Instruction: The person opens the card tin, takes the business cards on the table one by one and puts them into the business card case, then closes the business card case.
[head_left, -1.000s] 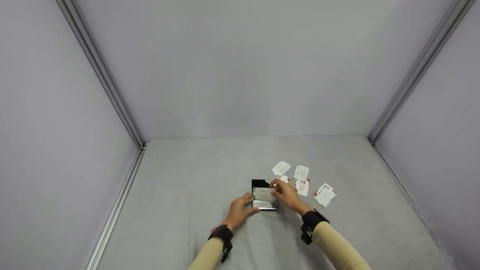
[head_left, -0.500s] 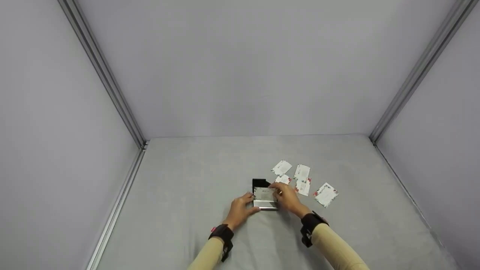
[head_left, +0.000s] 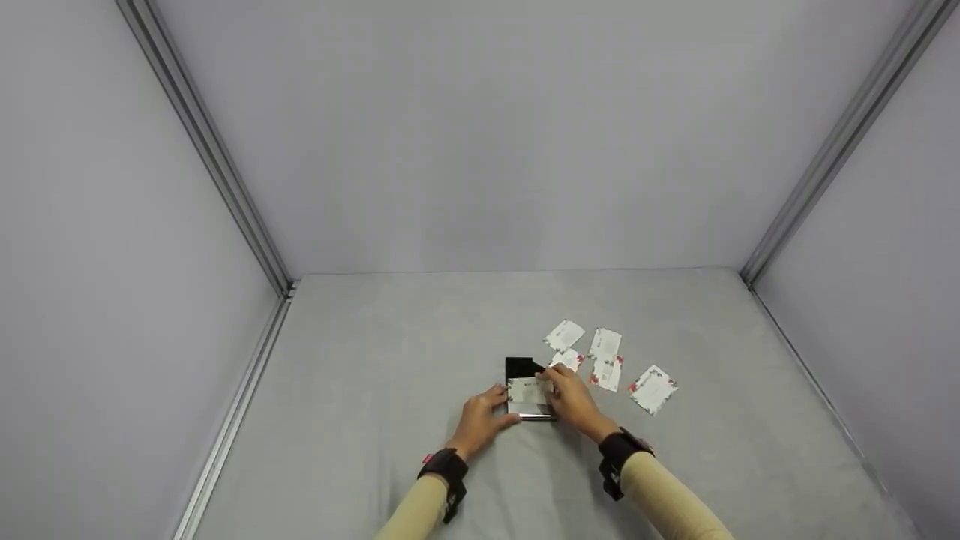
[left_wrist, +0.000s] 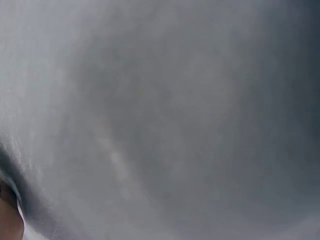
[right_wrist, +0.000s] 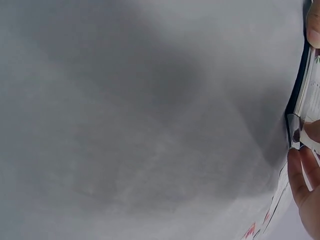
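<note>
Card case [head_left: 529, 390], five loose cards [head_left: 606, 352]

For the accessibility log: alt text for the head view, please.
Both hands, left hand and right hand, hold an open black card case with a card in it on a grey table; five loose floral cards lie to its right.

Setting: a purpose-built recording booth or studio enclosure, not a lived-in room. Plain grey wall panels [head_left: 480, 135] fill the upper frame on three sides. Aluminium frame rails [head_left: 202, 142] run diagonally at upper left and upper right corners. Grey felt-like tabletop [head_left: 360, 420] covers the lower frame. Even, shadowless lighting throughout.
</note>
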